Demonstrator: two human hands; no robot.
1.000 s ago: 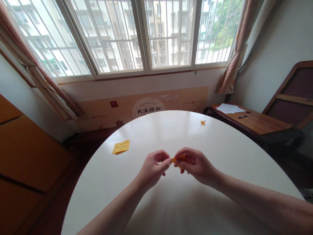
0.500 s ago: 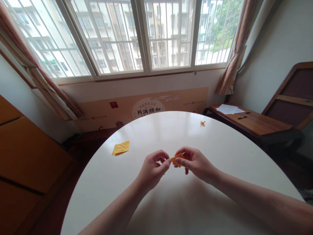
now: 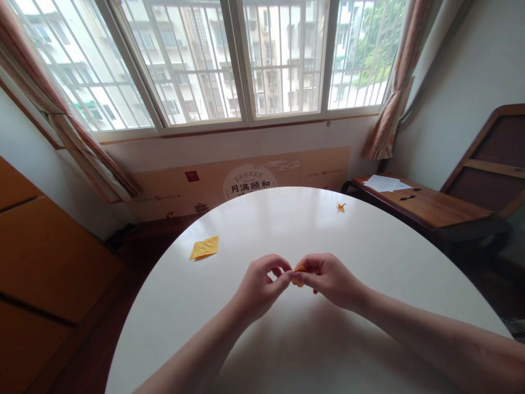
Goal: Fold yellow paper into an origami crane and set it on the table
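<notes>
A small piece of folded orange paper (image 3: pixel 298 282) is pinched between my hands above the white table. My right hand (image 3: pixel 328 276) grips it between thumb and fingers, covering most of it. At its left end, the thumb and fingertips of my left hand (image 3: pixel 266 282) are closed on the paper's edge. The two thumbs nearly touch. Farther back on the right of the table stands a small orange folded-paper bird (image 3: pixel 340 207). On the left lie yellow paper sheets (image 3: pixel 204 248), slightly creased and overlapping.
The round white table (image 3: pixel 262 219) has its far edge near the wall under a barred window (image 3: pixel 283 60). To the right, a wooden bench (image 3: pixel 443 205) holds white papers (image 3: pixel 382 183) and a dark pen-like item (image 3: pixel 407 197). A wooden cabinet (image 3: pixel 45 257) stands at left.
My left hand has moved slightly right, closer to my right hand. The orange paper has turned and is now more hidden by the fingers. The view has shifted a little.
</notes>
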